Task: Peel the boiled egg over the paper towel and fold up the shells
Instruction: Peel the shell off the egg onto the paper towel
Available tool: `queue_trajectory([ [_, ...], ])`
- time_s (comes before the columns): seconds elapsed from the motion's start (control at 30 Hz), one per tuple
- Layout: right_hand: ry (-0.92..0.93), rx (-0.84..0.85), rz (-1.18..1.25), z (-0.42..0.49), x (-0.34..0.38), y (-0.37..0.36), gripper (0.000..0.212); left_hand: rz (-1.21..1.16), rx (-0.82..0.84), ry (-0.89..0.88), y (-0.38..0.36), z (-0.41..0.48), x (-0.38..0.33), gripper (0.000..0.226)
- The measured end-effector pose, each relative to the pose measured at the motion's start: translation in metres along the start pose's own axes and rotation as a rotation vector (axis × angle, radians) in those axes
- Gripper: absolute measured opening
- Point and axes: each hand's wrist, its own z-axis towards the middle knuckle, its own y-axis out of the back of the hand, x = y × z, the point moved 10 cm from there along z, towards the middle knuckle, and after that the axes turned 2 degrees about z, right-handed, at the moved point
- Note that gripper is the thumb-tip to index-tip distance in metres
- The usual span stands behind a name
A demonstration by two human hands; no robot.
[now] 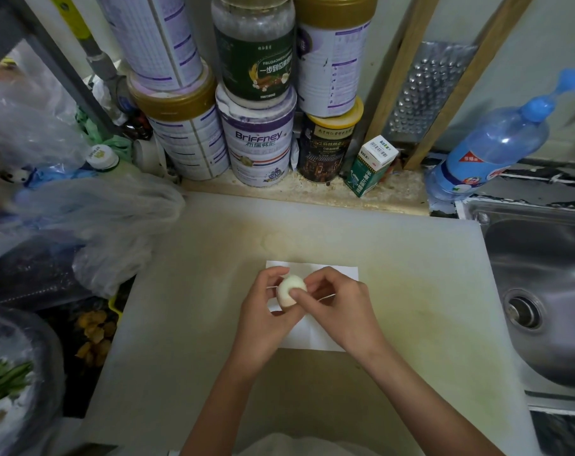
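Note:
A pale boiled egg (289,288) is held above a white paper towel (322,271) that lies on the cutting board (411,291). My left hand (263,311) cups the egg from the left and below, fingers curled round it. My right hand (337,304) comes from the right, its thumb pressing on the egg's near side and its fingers curled at the far side. The upper part of the egg looks white and smooth; the lower part looks slightly tan. My hands hide most of the towel's middle.
Stacked tins and jars (256,136) stand along the back wall, with a small green carton (370,166) and a metal grater (424,90). A blue bottle (490,143) leans by the steel sink (542,291) on the right. Plastic bags (92,222) crowd the left.

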Motion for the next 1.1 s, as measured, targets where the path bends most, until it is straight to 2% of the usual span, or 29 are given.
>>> queue_trajectory([
  [0.1, 0.044, -0.008, 0.033, -0.001, 0.005, 0.0, 0.005, 0.069, -0.048, -0.074, 0.004, -0.002, -0.009, 0.045],
  [0.23, 0.166, -0.042, -0.072, -0.005, 0.015, 0.001, 0.009, 0.128, -0.086, -0.142, 0.005, -0.003, -0.018, 0.042],
  [0.43, 0.231, -0.119, -0.114, -0.006, 0.019, 0.009, 0.008, 0.124, -0.086, -0.105, 0.002, -0.002, -0.016, 0.042],
  [0.83, -0.134, -0.085, 0.378, 0.012, -0.022, 0.014, 0.007, -0.038, 0.014, 0.058, -0.003, -0.003, -0.001, 0.042],
  [1.1, -0.227, -0.063, 0.552, 0.012, -0.035, 0.008, 0.003, -0.039, 0.031, 0.092, -0.003, -0.002, 0.004, 0.043],
])
